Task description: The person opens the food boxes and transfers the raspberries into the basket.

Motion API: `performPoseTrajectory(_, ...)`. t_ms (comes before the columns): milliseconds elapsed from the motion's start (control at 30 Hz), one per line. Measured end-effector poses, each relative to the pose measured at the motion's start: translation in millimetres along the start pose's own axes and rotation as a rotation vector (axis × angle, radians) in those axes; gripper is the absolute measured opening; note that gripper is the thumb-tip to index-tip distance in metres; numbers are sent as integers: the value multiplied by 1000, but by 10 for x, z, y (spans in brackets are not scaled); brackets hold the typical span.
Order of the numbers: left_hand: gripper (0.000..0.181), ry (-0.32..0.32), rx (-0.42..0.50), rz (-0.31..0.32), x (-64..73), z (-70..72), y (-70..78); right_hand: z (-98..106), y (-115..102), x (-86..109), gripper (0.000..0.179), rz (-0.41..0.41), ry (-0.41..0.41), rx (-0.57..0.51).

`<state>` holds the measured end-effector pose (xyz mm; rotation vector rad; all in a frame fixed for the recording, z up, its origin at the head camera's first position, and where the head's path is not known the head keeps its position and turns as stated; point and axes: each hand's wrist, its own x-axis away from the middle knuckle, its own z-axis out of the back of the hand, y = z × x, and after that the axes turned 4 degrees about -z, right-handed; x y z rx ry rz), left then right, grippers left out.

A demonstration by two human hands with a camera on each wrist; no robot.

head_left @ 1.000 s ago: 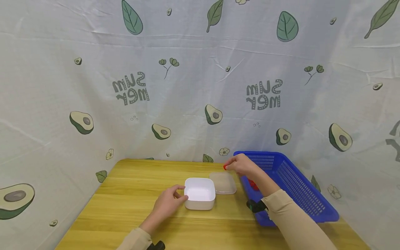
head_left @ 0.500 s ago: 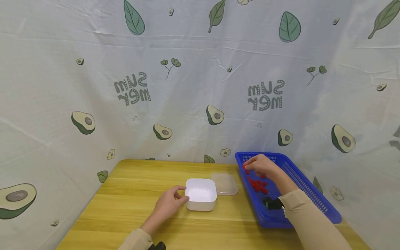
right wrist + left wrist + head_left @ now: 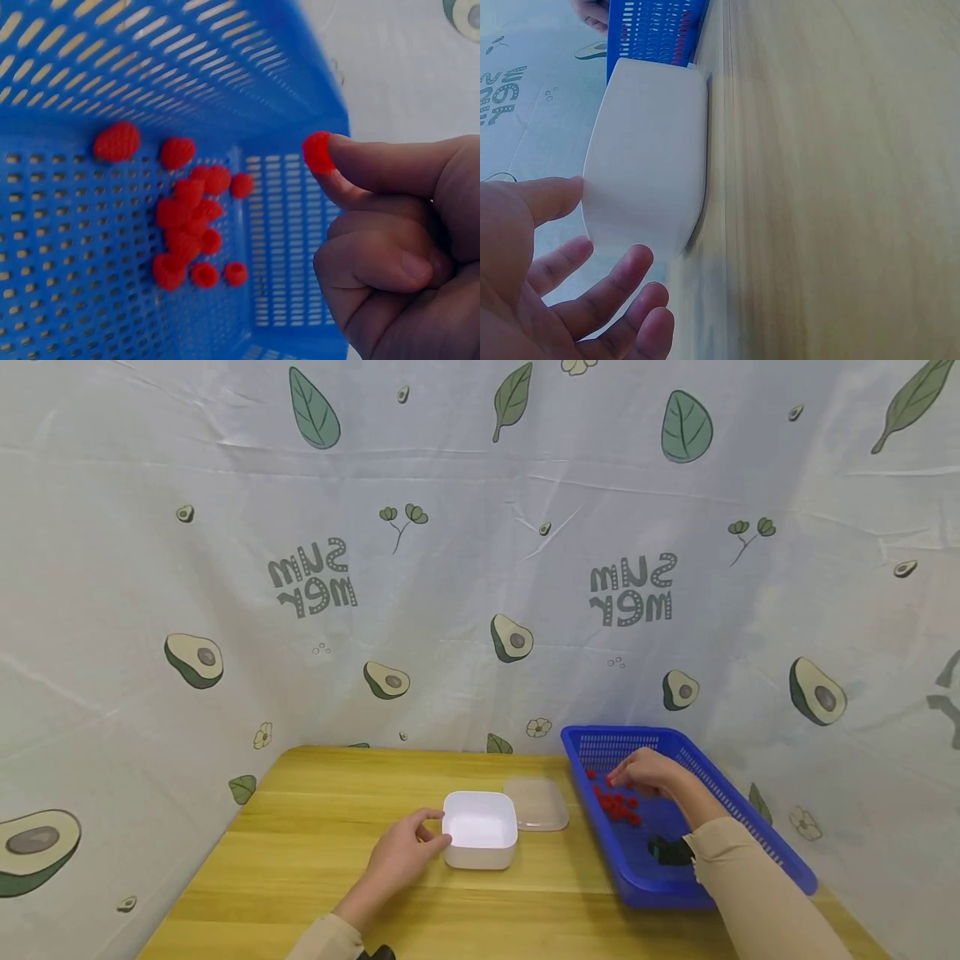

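A small white square box (image 3: pixel 480 832) stands on the table, its top uncovered. My left hand (image 3: pixel 405 850) is at the box's left side, with thumb and index finger touching its edge; the other fingers are relaxed and apart from it in the left wrist view. Over the blue plastic basket (image 3: pixel 738 852), my right hand (image 3: pixel 651 772) pinches a red raspberry (image 3: pixel 318 152) between thumb and index finger, the other fingers curled in. More raspberries (image 3: pixel 184 214) lie clustered on the basket floor, below the right hand.
A translucent lid (image 3: pixel 538 803) lies flat on the wooden table (image 3: pixel 300 827), between the box and the basket. Behind the table hangs a pale cloth (image 3: pixel 450 568) printed with avocados and leaves. The basket's raised slotted walls surround the raspberries.
My right hand has moved right from above the lid to over the basket and lowered, a raspberry at its fingertips throughout. The left hand and box have stayed in place.
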<state>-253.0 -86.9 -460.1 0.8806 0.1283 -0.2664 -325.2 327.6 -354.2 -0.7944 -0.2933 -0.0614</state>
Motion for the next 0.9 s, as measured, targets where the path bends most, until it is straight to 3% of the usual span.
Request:
performPoseTrajectory(367, 46, -4, 4, 13, 13, -26, -37, 10, 270, -50, 26, -4, -37, 83)
performPoseTrajectory(633, 43, -20, 4, -55, 6, -102, 14, 15, 418, 90, 27, 2, -2, 99)
performPoseTrajectory(767, 43, -7, -24, -47, 17, -73, 13, -28, 331, 87, 25, 79, 41, 140)
performPoseTrajectory(900, 42, 16, -63, -45, 19, -36, 3, -102, 81, 156, 26, 202, 131, 201)
